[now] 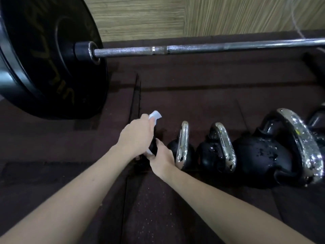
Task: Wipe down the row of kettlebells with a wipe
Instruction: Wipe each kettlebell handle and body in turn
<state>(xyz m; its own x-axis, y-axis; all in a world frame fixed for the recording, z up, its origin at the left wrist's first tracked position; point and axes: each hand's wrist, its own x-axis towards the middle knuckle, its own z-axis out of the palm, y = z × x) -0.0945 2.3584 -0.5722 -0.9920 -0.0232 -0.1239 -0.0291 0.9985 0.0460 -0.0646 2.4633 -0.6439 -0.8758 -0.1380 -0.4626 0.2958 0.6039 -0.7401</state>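
Note:
A row of black kettlebells with chrome handles stands on the dark rubber floor. The leftmost kettlebell (153, 147) is small and mostly hidden between my hands. My left hand (136, 136) holds a white wipe (155, 117) pressed over its top. My right hand (162, 160) grips its right side low down. To the right stand a small kettlebell (182, 147), a medium one (218, 150) and a large one (274, 152), their surfaces wet and speckled. Another kettlebell (316, 117) shows partly at the right edge.
A barbell (193, 48) with a big black bumper plate (44, 59) lies across the floor behind the row, the plate close to my left hand. A wood-panel wall (158, 16) runs along the back. Seams (135, 95) divide the rubber floor mats.

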